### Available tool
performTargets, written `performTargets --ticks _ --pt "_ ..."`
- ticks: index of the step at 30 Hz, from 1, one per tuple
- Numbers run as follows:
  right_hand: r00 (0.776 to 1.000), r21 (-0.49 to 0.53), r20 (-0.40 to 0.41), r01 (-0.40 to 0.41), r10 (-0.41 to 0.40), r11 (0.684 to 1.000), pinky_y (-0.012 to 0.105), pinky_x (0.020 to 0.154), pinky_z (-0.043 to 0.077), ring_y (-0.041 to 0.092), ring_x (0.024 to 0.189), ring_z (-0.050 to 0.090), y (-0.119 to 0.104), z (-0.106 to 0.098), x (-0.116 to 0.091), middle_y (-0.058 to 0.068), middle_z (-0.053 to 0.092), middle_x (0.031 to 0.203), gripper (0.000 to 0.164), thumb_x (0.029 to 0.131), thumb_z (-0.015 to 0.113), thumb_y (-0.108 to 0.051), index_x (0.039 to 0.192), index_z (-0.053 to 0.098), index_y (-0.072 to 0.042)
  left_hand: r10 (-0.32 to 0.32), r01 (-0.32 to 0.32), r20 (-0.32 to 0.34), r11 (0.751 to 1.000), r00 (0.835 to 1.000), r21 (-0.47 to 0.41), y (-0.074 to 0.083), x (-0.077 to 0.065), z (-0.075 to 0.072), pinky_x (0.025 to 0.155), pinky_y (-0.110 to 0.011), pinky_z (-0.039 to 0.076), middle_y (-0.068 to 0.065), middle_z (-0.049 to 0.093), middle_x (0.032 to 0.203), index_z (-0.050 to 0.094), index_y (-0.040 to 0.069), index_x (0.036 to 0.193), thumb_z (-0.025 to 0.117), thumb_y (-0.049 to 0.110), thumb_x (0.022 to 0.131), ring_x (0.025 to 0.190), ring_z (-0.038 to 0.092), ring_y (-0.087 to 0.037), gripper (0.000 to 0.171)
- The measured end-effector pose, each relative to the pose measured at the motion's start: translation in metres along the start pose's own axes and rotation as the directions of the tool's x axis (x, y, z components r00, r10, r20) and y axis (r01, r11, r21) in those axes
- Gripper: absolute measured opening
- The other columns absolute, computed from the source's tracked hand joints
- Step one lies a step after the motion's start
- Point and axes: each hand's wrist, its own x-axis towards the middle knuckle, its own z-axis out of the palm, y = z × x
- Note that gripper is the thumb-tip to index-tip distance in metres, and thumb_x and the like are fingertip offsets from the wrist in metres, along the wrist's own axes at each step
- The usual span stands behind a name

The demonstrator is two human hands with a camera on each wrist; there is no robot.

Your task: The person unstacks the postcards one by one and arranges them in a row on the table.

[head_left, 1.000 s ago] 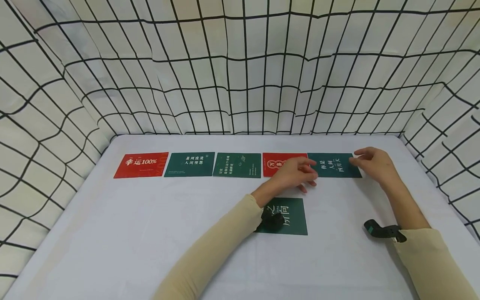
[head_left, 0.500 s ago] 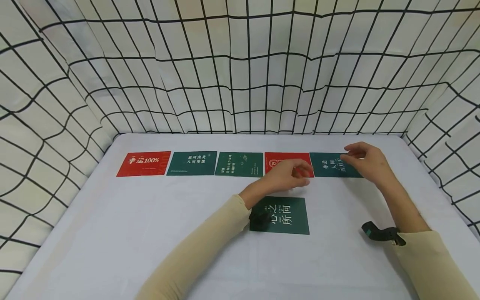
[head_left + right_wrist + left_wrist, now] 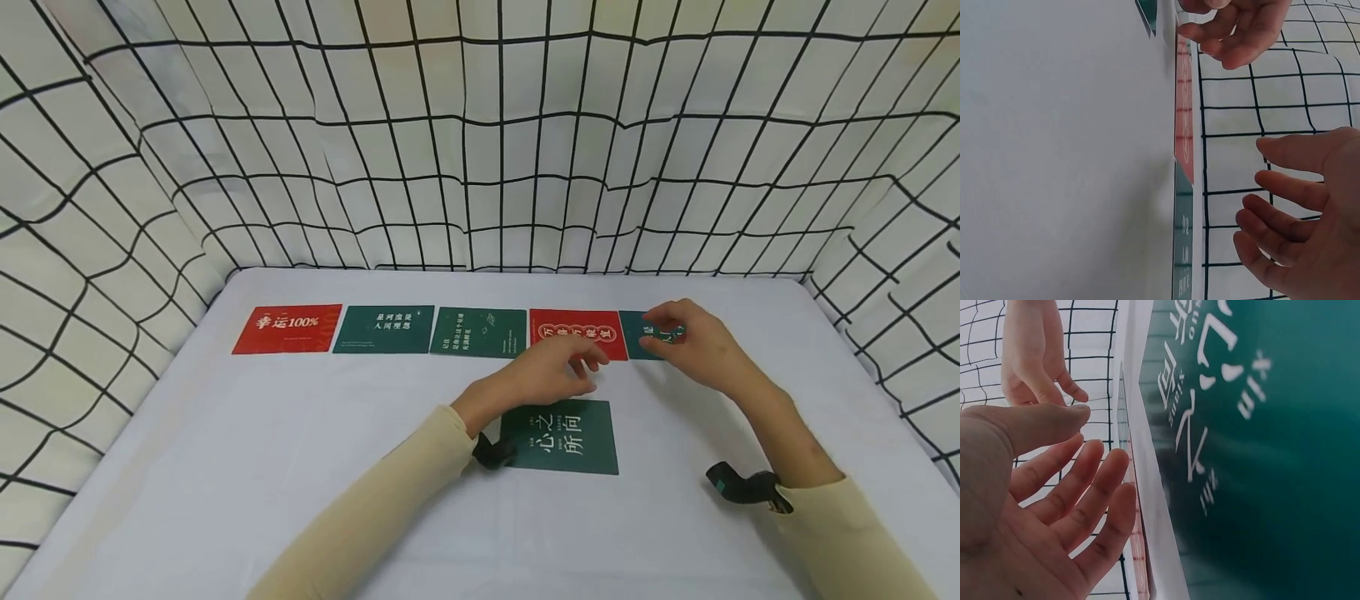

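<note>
My left hand (image 3: pixel 543 372) hovers over the gap between a red card (image 3: pixel 543 323) in the back row and a single dark green card (image 3: pixel 588 454) in front. Its fingers are loosely bent and hold nothing, as the left wrist view shows. Over the row's rightmost green card (image 3: pixel 633 323) is my right hand (image 3: pixel 701 348), hiding much of that card. In the right wrist view the right hand's fingers (image 3: pixel 1275 219) are spread apart from the thumb, with nothing between them. White Chinese lettering marks the cards, which lie flat.
Further left in the row lie a red card (image 3: pixel 288 330), a green card (image 3: pixel 386 330) and another green card (image 3: pixel 478 332). A white cloth covers the table (image 3: pixel 187 467). Black netting (image 3: pixel 495 150) over white sheeting surrounds the back and sides.
My right hand has moved left, farther over the rightmost green card. My left hand has drawn back left and toward me, exposing more of the red card and the front green card.
</note>
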Motion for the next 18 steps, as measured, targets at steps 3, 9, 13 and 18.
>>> performTargets --ticks 3,9,13,18 --pt "0.999 0.001 0.027 0.036 -0.036 0.999 0.057 0.1 0.057 0.041 0.122 0.058 -0.004 0.003 -0.002 0.023 0.059 0.135 0.047 0.096 0.075 -0.021 0.137 0.061 0.0 -0.004 0.004 -0.001 1.0 1.0 0.003 -0.002 -0.006 -0.002 0.089 -0.019 0.057 -0.004 0.071 0.124 0.065 0.014 0.136 0.078 0.018 0.093 0.109 0.07 -0.015 0.045" --pt "0.994 -0.012 0.059 0.093 -0.092 0.996 0.057 0.1 0.057 0.038 0.121 0.06 -0.012 0.01 -0.005 0.02 0.063 0.131 0.047 0.093 0.078 -0.019 0.134 0.063 -0.002 -0.025 0.025 0.002 1.0 1.0 0.007 -0.009 -0.018 -0.003 0.096 -0.024 0.057 -0.003 0.071 0.125 0.066 0.014 0.135 0.077 0.019 0.094 0.111 0.069 -0.016 0.043" --pt "0.991 -0.012 0.084 0.106 -0.105 0.994 0.055 0.098 0.059 0.037 0.121 0.059 -0.02 0.012 -0.008 0.018 0.063 0.131 0.049 0.092 0.08 -0.021 0.134 0.063 -0.003 -0.046 0.046 0.012 0.999 0.999 0.023 -0.01 -0.023 -0.005 0.098 -0.025 0.057 -0.002 0.071 0.127 0.066 0.014 0.135 0.077 0.02 0.094 0.112 0.067 -0.015 0.044" --pt "0.99 -0.019 0.109 0.096 -0.093 0.995 0.051 0.093 0.062 0.037 0.121 0.059 -0.027 0.015 -0.01 0.018 0.062 0.132 0.053 0.091 0.081 -0.025 0.136 0.063 -0.005 -0.062 0.061 0.024 0.998 0.998 0.025 -0.01 -0.029 -0.009 0.099 -0.028 0.057 -0.001 0.071 0.128 0.067 0.015 0.135 0.078 0.02 0.093 0.114 0.066 -0.016 0.044"
